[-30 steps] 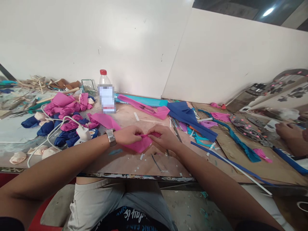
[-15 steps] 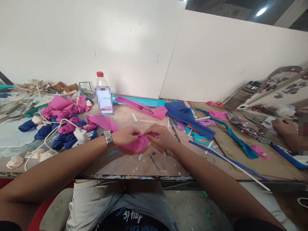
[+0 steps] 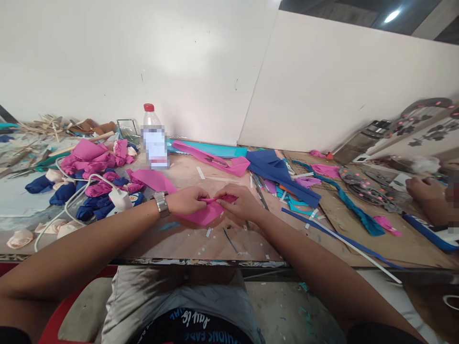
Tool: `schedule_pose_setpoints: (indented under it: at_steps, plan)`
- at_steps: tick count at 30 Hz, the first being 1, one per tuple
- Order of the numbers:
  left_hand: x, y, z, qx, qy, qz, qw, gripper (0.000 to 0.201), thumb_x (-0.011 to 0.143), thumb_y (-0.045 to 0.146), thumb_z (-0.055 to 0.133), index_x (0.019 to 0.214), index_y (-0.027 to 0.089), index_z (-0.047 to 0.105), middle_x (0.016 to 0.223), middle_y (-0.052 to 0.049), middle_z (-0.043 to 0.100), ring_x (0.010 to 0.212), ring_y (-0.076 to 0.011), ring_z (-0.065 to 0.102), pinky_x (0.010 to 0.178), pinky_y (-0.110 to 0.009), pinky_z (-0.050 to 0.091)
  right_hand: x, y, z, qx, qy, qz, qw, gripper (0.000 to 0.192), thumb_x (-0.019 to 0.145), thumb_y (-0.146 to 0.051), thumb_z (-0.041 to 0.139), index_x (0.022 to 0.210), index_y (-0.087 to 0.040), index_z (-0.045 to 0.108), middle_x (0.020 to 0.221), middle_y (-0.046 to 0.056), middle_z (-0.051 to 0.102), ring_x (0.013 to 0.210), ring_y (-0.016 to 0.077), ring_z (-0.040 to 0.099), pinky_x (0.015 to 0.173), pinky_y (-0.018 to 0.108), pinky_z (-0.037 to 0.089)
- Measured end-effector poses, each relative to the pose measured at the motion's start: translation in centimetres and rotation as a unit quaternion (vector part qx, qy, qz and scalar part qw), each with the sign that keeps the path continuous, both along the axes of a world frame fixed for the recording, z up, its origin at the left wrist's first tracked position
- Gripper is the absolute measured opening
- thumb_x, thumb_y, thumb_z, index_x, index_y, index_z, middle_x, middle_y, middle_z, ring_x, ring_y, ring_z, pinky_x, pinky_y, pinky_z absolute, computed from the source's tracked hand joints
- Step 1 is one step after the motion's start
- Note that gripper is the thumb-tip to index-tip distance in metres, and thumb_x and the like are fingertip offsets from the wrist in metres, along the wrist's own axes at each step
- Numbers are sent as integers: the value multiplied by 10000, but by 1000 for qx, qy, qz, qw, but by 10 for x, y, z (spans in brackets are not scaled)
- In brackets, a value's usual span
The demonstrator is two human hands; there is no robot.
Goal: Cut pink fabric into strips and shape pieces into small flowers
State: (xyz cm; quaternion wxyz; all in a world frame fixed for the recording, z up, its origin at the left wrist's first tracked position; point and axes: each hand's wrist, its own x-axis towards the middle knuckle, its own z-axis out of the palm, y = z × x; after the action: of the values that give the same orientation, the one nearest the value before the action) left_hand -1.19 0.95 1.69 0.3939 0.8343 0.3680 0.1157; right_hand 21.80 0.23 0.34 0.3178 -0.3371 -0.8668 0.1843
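My left hand [image 3: 188,199], with a metal watch on its wrist, and my right hand [image 3: 241,202] meet at the middle of the worktable [image 3: 201,243]. Both pinch the folded top edge of a pink foam strip [image 3: 206,216] that lies flat under them and runs back to the left toward a pile of rolled pink and blue pieces [image 3: 89,165]. My fingertips nearly touch each other over the fold. The part of the strip under my palms is hidden.
A red-capped plastic bottle [image 3: 152,138] stands behind my hands. A white glue gun with cable [image 3: 118,198] lies left. Pink [image 3: 218,162], blue [image 3: 276,172] and teal sheets and strips lie right. Another person's hand [image 3: 425,191] works at the far right.
Both hands stay pinched on the pink strip, with only small finger shifts along the fold. The view has drifted slightly.
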Motion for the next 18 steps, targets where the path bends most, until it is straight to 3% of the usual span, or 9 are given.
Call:
schedule_pose_setpoints:
  at_steps: [8, 18]
  plan:
    - [-2, 2, -2, 23, 9, -29, 999, 311, 893, 411, 508, 691, 175, 510, 596, 40, 414, 562, -110, 363, 553, -280, 258, 0, 0, -3, -8, 1, -26, 1000, 109, 841, -184, 708, 935, -205, 759, 893, 33, 770, 823, 175, 694, 758, 284, 508]
    - [-5, 7, -1, -21, 13, -63, 998, 326, 924, 448, 488, 788, 167, 579, 658, 32, 462, 597, -116, 373, 577, -271, 287, 2, 1, -1, 20, 7, 6, 1000, 95, 878, -249, 689, 928, -226, 766, 870, 38, 769, 805, 176, 691, 739, 286, 517]
